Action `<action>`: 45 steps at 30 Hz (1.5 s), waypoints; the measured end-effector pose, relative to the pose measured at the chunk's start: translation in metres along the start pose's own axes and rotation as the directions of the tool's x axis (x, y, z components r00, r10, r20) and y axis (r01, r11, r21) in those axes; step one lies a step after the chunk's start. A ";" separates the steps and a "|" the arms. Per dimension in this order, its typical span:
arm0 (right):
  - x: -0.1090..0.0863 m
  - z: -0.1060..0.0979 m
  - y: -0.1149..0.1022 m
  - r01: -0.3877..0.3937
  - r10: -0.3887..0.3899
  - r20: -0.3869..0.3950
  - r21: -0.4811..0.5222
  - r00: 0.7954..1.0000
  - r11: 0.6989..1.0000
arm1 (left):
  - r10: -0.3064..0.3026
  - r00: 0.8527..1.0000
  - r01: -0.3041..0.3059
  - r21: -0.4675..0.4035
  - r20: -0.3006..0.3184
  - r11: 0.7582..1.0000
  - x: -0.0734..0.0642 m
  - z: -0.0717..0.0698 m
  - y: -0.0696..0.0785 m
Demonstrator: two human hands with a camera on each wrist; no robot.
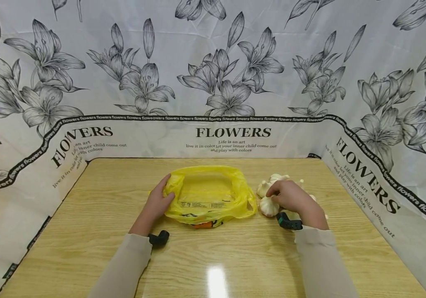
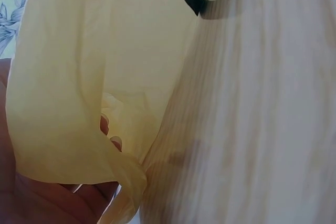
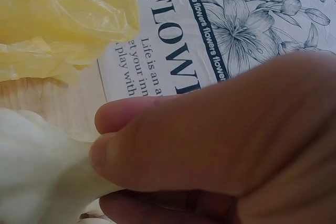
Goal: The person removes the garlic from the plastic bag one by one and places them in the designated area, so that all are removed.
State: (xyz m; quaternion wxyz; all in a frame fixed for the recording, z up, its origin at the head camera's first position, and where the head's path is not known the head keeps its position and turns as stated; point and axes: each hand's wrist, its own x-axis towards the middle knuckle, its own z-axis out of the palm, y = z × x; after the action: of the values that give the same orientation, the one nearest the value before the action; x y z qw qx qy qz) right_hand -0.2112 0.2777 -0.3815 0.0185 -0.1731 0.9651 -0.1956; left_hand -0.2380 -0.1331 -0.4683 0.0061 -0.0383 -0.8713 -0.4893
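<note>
A yellow plastic bag (image 1: pixel 205 209) lies on the table with its mouth spread wide. My left hand (image 1: pixel 161 198) grips the bag's left rim, and in the left wrist view fingertips (image 2: pixel 116 142) show beside the yellow film (image 2: pixel 58 103). To the right of the bag, my right hand (image 1: pixel 293 198) pinches a garlic bulb (image 1: pixel 269 207) by its neck. The right wrist view has thumb and finger closed on the neck of that pale bulb (image 3: pixel 37 166). Other garlic bulbs (image 1: pixel 278 178) lie close around the right hand, partly hidden by it.
The wooden table (image 1: pixel 183 269) meets a white flower-printed cloth (image 1: pixel 231 136) at its back and sides. Dark camera mounts sit at the left wrist (image 1: pixel 159 239) and the right wrist (image 1: pixel 289 222). Printed lettering and an orange patch mark the bag's front.
</note>
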 end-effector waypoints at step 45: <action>-0.003 0.000 -0.004 -0.061 0.051 0.099 0.095 0.994 0.994 | 0.011 1.000 -0.011 0.000 0.005 1.000 -0.001 -0.003 -0.002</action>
State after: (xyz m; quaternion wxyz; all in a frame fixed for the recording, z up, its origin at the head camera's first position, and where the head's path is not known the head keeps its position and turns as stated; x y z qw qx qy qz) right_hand -0.2075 0.2752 -0.3805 0.0791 -0.1541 0.9568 -0.2334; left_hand -0.2374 -0.1372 -0.4688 0.0066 -0.0444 -0.8710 -0.4892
